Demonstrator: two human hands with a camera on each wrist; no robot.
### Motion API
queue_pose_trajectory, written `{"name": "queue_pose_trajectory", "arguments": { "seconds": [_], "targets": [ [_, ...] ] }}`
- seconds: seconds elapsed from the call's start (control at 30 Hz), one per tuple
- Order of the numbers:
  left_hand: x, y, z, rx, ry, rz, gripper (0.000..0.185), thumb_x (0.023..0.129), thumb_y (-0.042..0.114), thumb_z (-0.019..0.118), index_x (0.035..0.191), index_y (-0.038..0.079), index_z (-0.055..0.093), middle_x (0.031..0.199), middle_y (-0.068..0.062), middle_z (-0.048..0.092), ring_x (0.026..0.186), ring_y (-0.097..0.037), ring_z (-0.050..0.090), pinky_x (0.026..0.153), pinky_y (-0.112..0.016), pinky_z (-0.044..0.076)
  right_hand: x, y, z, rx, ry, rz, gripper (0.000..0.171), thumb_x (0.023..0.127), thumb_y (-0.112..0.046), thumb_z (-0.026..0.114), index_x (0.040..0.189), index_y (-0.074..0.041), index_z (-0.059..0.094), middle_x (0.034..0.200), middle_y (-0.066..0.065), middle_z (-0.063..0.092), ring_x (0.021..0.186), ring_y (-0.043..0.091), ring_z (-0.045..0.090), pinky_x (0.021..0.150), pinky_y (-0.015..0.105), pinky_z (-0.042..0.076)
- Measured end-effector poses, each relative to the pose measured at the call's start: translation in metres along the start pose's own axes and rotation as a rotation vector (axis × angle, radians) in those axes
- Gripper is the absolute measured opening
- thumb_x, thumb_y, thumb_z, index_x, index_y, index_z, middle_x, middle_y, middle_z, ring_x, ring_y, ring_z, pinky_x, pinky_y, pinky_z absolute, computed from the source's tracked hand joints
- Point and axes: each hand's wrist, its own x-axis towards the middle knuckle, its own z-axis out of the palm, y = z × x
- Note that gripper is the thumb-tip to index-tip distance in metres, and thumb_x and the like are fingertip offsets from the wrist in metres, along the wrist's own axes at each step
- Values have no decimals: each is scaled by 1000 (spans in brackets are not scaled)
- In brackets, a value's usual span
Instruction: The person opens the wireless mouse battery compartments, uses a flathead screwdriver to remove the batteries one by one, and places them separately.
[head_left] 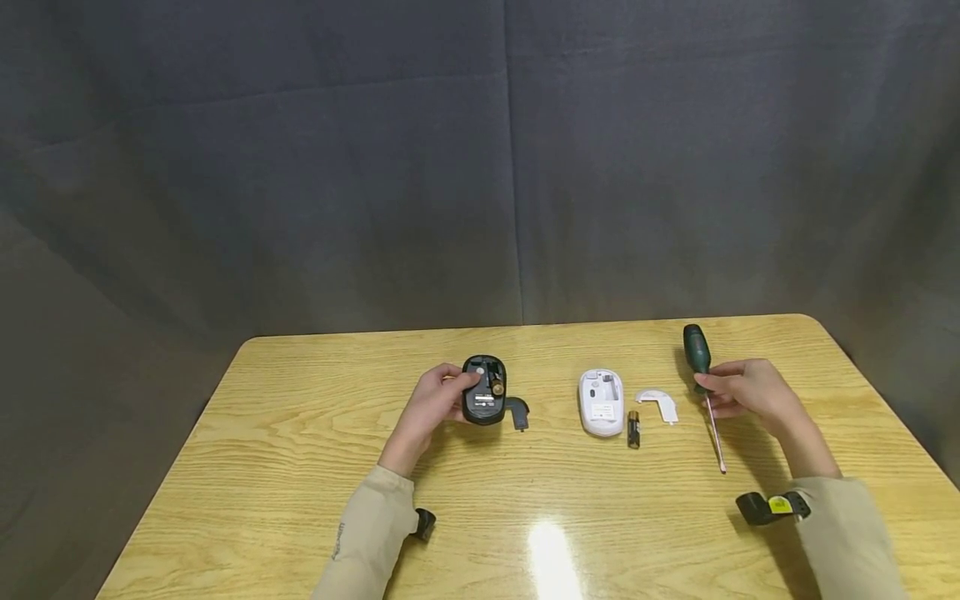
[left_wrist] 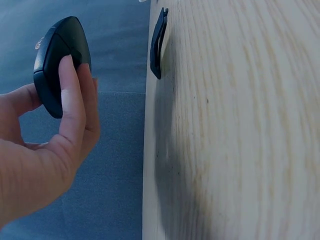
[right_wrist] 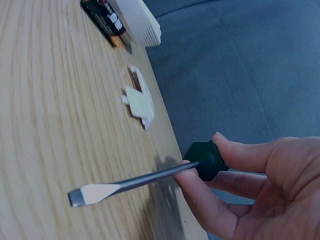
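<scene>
My left hand (head_left: 433, 402) holds a black computer mouse (head_left: 480, 409) with its underside facing the head view, thumb on the underside and fingers behind the shell. A battery (head_left: 497, 386) shows in its uncovered compartment. In the left wrist view the mouse (left_wrist: 55, 70) is raised above the table. The black battery cover (head_left: 519, 414) lies just right of that mouse. At the right, my right hand (head_left: 761, 396) pinches a flat-blade screwdriver (head_left: 697, 348) by the lower end of its dark green handle. Its blade tip (right_wrist: 77, 197) points toward the table's near side.
Between the hands a white mouse (head_left: 602, 412) lies underside up, its compartment uncovered. A loose battery (head_left: 633, 430) and a white battery cover (head_left: 660, 403) lie to its right. The wooden table (head_left: 300, 467) ends at a grey curtain (head_left: 375, 208).
</scene>
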Motion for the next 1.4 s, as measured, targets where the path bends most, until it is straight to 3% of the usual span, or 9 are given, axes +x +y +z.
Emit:
{"name": "queue_pose_trajectory", "arguments": {
  "seconds": [0.7,0.9,1.03,1.17,1.27,1.4],
  "targets": [
    [0,-2,2,-6,-3,-3,29,98,18,64,113,-7,61,87,-11,68,68,-11,64,57,-22,56,-1,0,1,-236,17,35,37,101,-11,67,110,24,60,82,18,67,69,20,70,62,35,63],
    [0,-1,3,-12,-4,-5,30,98,19,65,113,-7,61,87,-10,67,68,-11,63,57,-22,56,-1,-1,0,-303,24,22,43,101,-16,67,113,24,60,84,19,69,68,21,71,62,36,63],
    [0,-1,3,-10,-6,-4,30,99,19,64,114,-7,60,87,-10,67,67,-11,63,57,-22,55,-2,-4,-2,-455,74,-46,48,103,-24,64,114,22,61,86,24,70,72,31,71,63,42,60],
    [1,-2,3,-1,-6,-14,30,99,19,64,115,-7,60,88,-10,67,67,-11,63,57,-22,55,-6,-15,1,-563,182,-138,55,106,-31,59,123,21,58,109,38,66,97,51,65,76,56,55],
    [1,-2,4,4,-5,-21,31,99,19,64,116,-7,61,88,-10,68,67,-11,63,57,-22,55,-10,-27,7,-546,245,-204,57,107,-32,58,130,21,54,120,41,61,109,55,60,85,63,51],
    [1,-2,4,6,-5,-26,31,99,19,64,116,-7,61,88,-10,67,67,-11,63,57,-22,55,-17,-44,18,-504,285,-299,53,106,-29,60,132,16,56,123,38,62,112,53,61,89,65,50]
  ]
}}
